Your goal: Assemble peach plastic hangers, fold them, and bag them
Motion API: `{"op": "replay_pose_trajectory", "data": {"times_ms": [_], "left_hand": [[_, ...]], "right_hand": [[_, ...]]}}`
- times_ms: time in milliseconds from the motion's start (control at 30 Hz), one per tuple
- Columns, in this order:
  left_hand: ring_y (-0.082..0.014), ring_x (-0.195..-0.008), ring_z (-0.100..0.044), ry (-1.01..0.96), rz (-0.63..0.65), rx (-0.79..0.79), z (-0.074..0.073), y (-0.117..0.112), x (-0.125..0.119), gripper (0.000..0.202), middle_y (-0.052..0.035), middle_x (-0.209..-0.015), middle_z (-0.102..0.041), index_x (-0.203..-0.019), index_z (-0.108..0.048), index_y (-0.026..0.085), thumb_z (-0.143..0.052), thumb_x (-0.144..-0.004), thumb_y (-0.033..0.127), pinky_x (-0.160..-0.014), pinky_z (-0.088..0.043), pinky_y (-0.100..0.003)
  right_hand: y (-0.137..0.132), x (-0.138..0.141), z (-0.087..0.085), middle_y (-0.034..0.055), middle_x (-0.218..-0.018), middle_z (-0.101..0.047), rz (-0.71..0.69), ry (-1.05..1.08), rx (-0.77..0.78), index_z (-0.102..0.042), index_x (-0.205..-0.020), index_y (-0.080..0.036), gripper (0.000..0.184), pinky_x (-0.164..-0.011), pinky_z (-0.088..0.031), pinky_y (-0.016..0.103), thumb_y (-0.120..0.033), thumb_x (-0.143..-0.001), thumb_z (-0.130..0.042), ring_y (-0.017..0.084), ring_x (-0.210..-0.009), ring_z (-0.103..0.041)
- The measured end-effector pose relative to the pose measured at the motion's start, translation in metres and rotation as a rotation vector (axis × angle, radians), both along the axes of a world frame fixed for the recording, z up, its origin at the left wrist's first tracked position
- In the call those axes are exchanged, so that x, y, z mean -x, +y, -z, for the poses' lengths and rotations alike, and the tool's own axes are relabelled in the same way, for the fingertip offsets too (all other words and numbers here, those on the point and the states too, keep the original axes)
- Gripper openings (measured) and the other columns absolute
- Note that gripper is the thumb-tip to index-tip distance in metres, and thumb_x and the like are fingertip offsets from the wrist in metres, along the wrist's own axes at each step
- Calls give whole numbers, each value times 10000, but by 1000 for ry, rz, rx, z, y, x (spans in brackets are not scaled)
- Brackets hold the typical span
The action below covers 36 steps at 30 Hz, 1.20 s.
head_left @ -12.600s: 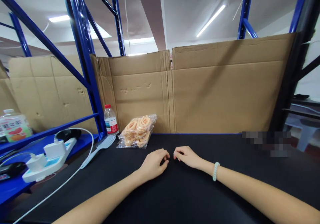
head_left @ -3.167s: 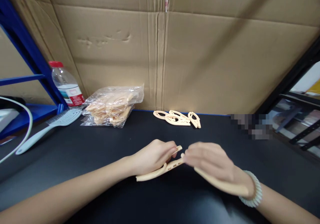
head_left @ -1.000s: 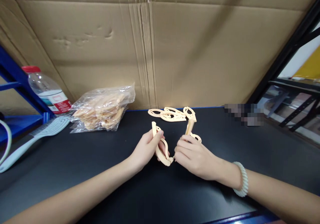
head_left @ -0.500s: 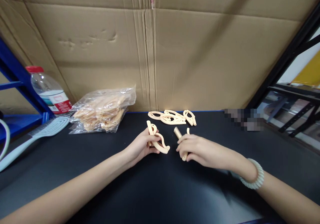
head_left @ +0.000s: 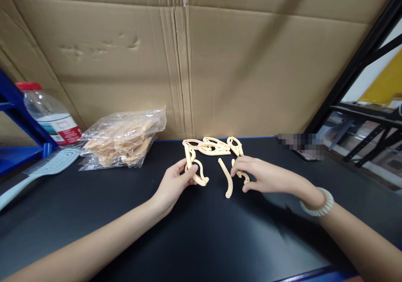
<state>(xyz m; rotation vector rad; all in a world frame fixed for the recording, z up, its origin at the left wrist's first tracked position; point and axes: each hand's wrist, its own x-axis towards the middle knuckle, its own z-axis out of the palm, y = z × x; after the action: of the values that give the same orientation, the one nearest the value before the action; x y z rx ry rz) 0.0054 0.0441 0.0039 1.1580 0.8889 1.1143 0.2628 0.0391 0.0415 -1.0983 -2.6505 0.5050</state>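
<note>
My left hand is closed round one curved beige plastic piece, held upright just above the black table. My right hand pinches a second beige piece resting on the table. A loose curved beige arm lies between the two hands. Just beyond them, at the foot of the cardboard wall, sits a small pile of folded beige pieces.
A clear bag of more beige pieces lies at the back left, beside a water bottle and a pale blue hairbrush. A cardboard wall closes the back. Blue shelving stands left, black racking right.
Both hands have moved away from me toward the pile. The piece my right hand held upright now lies on the table, and the hands are further apart.
</note>
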Motion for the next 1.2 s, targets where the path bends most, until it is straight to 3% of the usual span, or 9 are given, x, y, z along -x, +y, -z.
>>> {"op": "replay_pose_trajectory", "data": {"times_ms": [100, 233, 433, 600, 733, 867, 1000, 1100, 1200], "left_hand": [[-136, -655, -624, 43, 0, -40, 0, -2, -1, 371, -13, -785, -624, -1049, -621, 133, -712, -761, 348, -699, -537, -299], [-122, -630, -621, 85, -48, -62, -2, -6, -3, 538, -36, -900, -644, -1215, -537, 142, -719, -747, 335, -610, -519, -253], [-124, -608, -627, 152, 52, -186, -1, -12, -5, 427, -30, -890, -652, -1153, -571, 162, -694, -770, 306, -542, -498, -221], [-138, -614, -645, 185, 153, -190, -1, -19, -5, 324, -21, -852, -657, -1080, -564, 180, -659, -807, 327, -558, -533, -238], [-141, -553, -633, 180, 142, -182, -5, -23, -7, 321, 11, -702, -630, -1093, -517, 174, -626, -834, 331, -579, -551, -272], [-124, -520, -594, 216, -10, -207, -8, -26, -6, 296, 29, -665, -582, -1060, -522, 173, -618, -835, 341, -538, -525, -245], [-117, -579, -584, 275, -70, -277, -8, -27, -5, 308, -12, -829, -586, -1094, -563, 193, -610, -839, 359, -528, -501, -227], [-125, -617, -583, 344, -51, -358, -6, -29, -3, 311, -20, -861, -549, -1125, -605, 215, -594, -850, 361, -559, -505, -233], [-129, -638, -565, 429, -63, -450, -6, -29, -2, 306, -21, -841, -531, -1131, -638, 228, -579, -860, 357, -569, -482, -226]], "right_hand": [[7, -10, 2, 26, -927, -579, 35, -54, 42, -610, -912, -169, 236, -658, -445, 247, -87, -712, -705, 136, -767, -538], [10, -9, 5, 30, -895, -592, 76, -12, -45, -607, -880, -166, 141, -656, -462, 269, -120, -764, -674, 146, -759, -552], [-19, 33, 8, 104, -1192, -564, -127, 111, -487, -570, -1133, -194, 271, -905, -449, 383, -107, -879, -527, 216, -1103, -493], [-30, 52, 21, 99, -1050, -648, -168, 41, -831, -627, -1003, -142, 204, -790, -457, 369, -84, -919, -450, 228, -974, -522], [-27, 52, 23, 96, -938, -661, -158, -2, -912, -641, -895, -132, 205, -743, -446, 350, -85, -925, -444, 208, -875, -534], [-29, 50, 22, 93, -937, -630, -129, 30, -738, -627, -873, -150, 196, -743, -448, 355, -130, -933, -442, 199, -870, -526], [-32, 51, 24, 98, -1101, -555, -30, 400, -333, -626, -963, -188, 118, -776, -489, 321, -176, -885, -539, 184, -960, -544], [-32, 54, 24, 104, -1322, -463, 48, 666, -61, -617, -1114, -239, 252, -873, -491, 343, -210, -866, -578, 221, -1194, -476], [-30, 55, 23, 92, -1338, -507, 32, 824, 176, -605, -1181, -255, 302, -963, -453, 395, -258, -882, -570, 229, -1234, -476]]}}
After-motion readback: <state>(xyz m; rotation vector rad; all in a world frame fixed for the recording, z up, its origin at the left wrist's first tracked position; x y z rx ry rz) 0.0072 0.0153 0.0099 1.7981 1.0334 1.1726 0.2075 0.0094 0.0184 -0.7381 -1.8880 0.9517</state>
